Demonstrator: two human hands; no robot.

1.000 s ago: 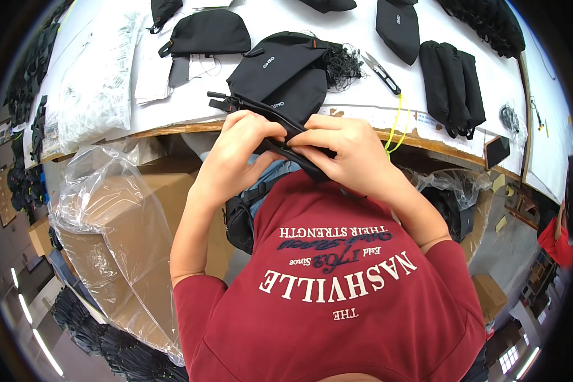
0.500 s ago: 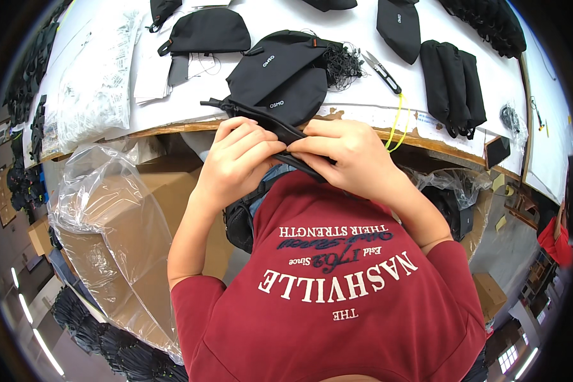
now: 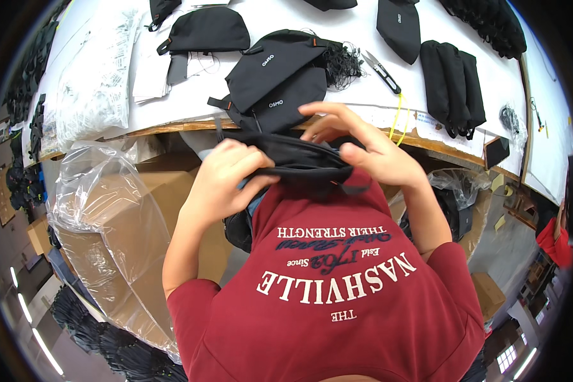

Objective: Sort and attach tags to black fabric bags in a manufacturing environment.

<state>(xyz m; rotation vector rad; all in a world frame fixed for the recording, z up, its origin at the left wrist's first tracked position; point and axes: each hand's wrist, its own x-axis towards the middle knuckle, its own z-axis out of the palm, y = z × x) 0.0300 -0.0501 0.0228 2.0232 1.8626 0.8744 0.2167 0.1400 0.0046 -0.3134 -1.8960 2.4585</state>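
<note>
A black zip pouch point(image 3: 299, 158) hangs in front of my chest, at the table's near edge, its mouth spread apart. My left hand point(image 3: 230, 170) grips the left end, thumb below and fingers curled over the rim. My right hand point(image 3: 372, 149) is at the pouch's right end, with thumb and fingers spread wide; some fingertips are hidden behind the fabric. Just beyond, two black pouches point(image 3: 293, 102) overlap on the table, next to a tangle of black cords point(image 3: 344, 67). Thread snips point(image 3: 383, 71) with a yellow cord lie to the right.
The white table point(image 3: 356, 108) has a worn wooden edge. More black pouches point(image 3: 452, 86) lie at right, another point(image 3: 210, 30) at far left. Clear plastic packets point(image 3: 95, 83) pile on the left. Below stands a cardboard box point(image 3: 127, 235) under clear film. A phone point(image 3: 496, 153) rests near the right edge.
The pouch has gone from folded flat to spread apart, its right end now lower. My right hand has let go its pinch and moved right, fingers spreading. My left hand has dropped slightly.
</note>
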